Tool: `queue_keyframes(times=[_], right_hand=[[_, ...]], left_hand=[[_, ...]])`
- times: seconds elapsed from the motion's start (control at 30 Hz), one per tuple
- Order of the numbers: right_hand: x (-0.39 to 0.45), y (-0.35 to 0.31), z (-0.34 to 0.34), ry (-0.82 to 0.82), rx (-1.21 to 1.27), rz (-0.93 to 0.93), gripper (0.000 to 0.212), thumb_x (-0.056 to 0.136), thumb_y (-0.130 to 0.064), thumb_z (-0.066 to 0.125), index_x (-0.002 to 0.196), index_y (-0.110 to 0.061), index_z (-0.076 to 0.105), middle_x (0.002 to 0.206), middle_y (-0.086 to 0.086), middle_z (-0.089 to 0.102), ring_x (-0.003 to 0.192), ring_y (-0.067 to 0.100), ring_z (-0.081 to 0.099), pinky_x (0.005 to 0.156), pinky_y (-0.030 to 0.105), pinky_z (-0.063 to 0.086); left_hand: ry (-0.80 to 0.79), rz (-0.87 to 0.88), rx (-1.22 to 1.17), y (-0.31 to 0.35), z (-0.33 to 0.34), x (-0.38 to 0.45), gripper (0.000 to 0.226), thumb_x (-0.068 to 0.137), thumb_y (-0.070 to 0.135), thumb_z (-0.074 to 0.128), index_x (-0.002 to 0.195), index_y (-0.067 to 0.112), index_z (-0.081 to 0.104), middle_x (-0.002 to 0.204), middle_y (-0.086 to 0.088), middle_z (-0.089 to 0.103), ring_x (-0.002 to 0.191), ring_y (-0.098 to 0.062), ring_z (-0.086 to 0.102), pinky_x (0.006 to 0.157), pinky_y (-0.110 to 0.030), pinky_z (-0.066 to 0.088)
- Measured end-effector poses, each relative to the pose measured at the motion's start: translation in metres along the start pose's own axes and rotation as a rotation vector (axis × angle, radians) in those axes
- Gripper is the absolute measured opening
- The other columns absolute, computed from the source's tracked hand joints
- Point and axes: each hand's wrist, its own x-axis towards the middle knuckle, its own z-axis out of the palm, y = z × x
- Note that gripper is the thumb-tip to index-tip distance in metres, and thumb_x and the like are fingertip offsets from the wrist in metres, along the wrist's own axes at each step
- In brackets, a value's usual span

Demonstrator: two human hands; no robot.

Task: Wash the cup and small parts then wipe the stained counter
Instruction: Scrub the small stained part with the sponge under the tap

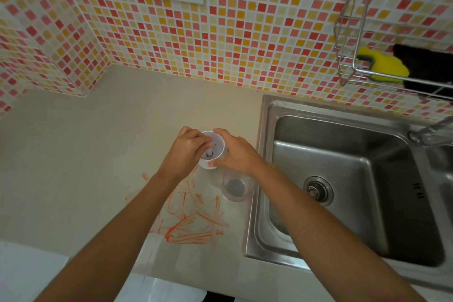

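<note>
You're gripping the small white plastic cup (212, 149) on the beige counter (98, 154) with your right hand (235, 152), left hand (187, 148) fingers picking parts inside — next, sink (269, 179) rinsing.

Two bare forearms enter from the lower edge. No sleeves cover them. Left hand (185, 148) and right hand (236, 152) wear no gloves, rings or watches.
</note>
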Motion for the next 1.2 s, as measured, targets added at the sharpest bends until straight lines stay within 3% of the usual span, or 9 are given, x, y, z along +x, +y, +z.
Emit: queue_keyframes(times=[0.17, 0.3, 0.43, 0.63, 0.73, 0.9, 1.0, 1.13, 1.2], right_hand=[[0.011, -0.003, 0.008, 0.027, -0.069, 0.027, 0.093, 0.067, -0.054, 0.078, 0.143, -0.034, 0.029, 0.132, 0.002, 0.057, 0.118, 0.028, 0.051, 0.096, 0.043, 0.047], [0.014, -0.004, 0.008, 0.089, -0.157, 0.041, 0.085, 0.07, -0.057, 0.075, 0.14, -0.033, 0.033, 0.13, 0.001, 0.058, 0.116, 0.027, 0.047, 0.093, 0.045, 0.047], [0.013, -0.008, 0.007, 0.109, -0.171, 0.066, 0.087, 0.069, -0.052, 0.077, 0.141, -0.031, 0.033, 0.125, 0.002, 0.06, 0.112, 0.029, 0.047, 0.088, 0.044, 0.047], [0.006, -0.008, -0.009, -0.026, -0.126, 0.073, 0.115, 0.07, -0.046, 0.081, 0.151, -0.026, 0.002, 0.146, 0.009, 0.043, 0.131, 0.036, 0.039, 0.103, 0.049, 0.04], [-0.007, -0.006, -0.029, 0.005, -0.105, 0.076, 0.12, 0.069, -0.043, 0.082, 0.152, -0.025, -0.003, 0.146, 0.013, 0.041, 0.134, 0.038, 0.035, 0.105, 0.052, 0.037], [-0.035, 0.008, -0.061, 0.159, -0.041, 0.111, 0.104, 0.078, -0.039, 0.075, 0.153, -0.028, 0.004, 0.155, 0.004, 0.03, 0.14, 0.026, 0.032, 0.11, 0.043, 0.035], [-0.061, 0.014, -0.092, 0.264, 0.012, 0.064, 0.087, 0.084, -0.03, 0.071, 0.152, -0.023, 0.018, 0.15, 0.001, 0.04, 0.135, 0.02, 0.041, 0.105, 0.032, 0.035], [-0.101, 0.022, -0.14, 0.427, 0.009, 0.034, 0.063, 0.088, -0.032, 0.066, 0.144, -0.027, 0.037, 0.143, -0.005, 0.048, 0.129, 0.015, 0.046, 0.102, 0.032, 0.038], [-0.118, 0.03, -0.164, 0.533, 0.01, 0.014, 0.051, 0.088, -0.032, 0.066, 0.136, -0.027, 0.048, 0.128, -0.009, 0.058, 0.116, 0.009, 0.054, 0.1, 0.03, 0.043]], left_hand=[[0.033, -0.048, 0.014, -0.002, 0.0, 0.004, 0.017, 0.086, 0.013, 0.06, 0.088, 0.008, 0.076, 0.082, -0.008, 0.071, 0.079, -0.031, 0.056, 0.072, -0.015, 0.03], [0.104, -0.062, 0.07, -0.003, 0.003, 0.001, 0.014, 0.082, 0.01, 0.063, 0.087, 0.007, 0.076, 0.081, -0.009, 0.071, 0.077, -0.031, 0.058, 0.071, -0.019, 0.041], [0.196, -0.076, 0.073, 0.005, -0.006, 0.019, 0.015, 0.085, 0.012, 0.064, 0.092, 0.005, 0.075, 0.08, -0.01, 0.07, 0.079, -0.031, 0.058, 0.073, -0.018, 0.036], [0.211, -0.055, 0.059, 0.005, -0.03, 0.038, 0.016, 0.085, 0.016, 0.067, 0.095, 0.007, 0.076, 0.085, -0.01, 0.073, 0.082, -0.03, 0.058, 0.073, -0.019, 0.036], [0.234, -0.083, -0.016, 0.005, -0.041, 0.037, 0.016, 0.086, 0.016, 0.07, 0.099, 0.01, 0.076, 0.089, -0.007, 0.074, 0.08, -0.025, 0.059, 0.076, -0.018, 0.035], [0.294, -0.118, -0.107, 0.029, -0.054, 0.044, 0.017, 0.086, 0.018, 0.07, 0.101, 0.011, 0.075, 0.092, -0.005, 0.074, 0.075, -0.022, 0.062, 0.075, -0.034, 0.05], [0.285, -0.139, -0.186, 0.057, -0.053, 0.056, 0.018, 0.087, 0.018, 0.069, 0.103, 0.013, 0.074, 0.096, -0.003, 0.074, 0.079, -0.021, 0.064, 0.075, -0.033, 0.052], [0.245, -0.171, -0.322, 0.102, -0.038, 0.076, 0.018, 0.086, 0.02, 0.069, 0.104, 0.016, 0.074, 0.097, 0.002, 0.072, 0.082, -0.016, 0.065, 0.078, -0.018, 0.049], [0.213, -0.17, -0.376, 0.126, -0.027, 0.086, 0.017, 0.085, 0.021, 0.071, 0.101, 0.016, 0.074, 0.095, 0.004, 0.072, 0.08, -0.013, 0.064, 0.077, -0.02, 0.051]])
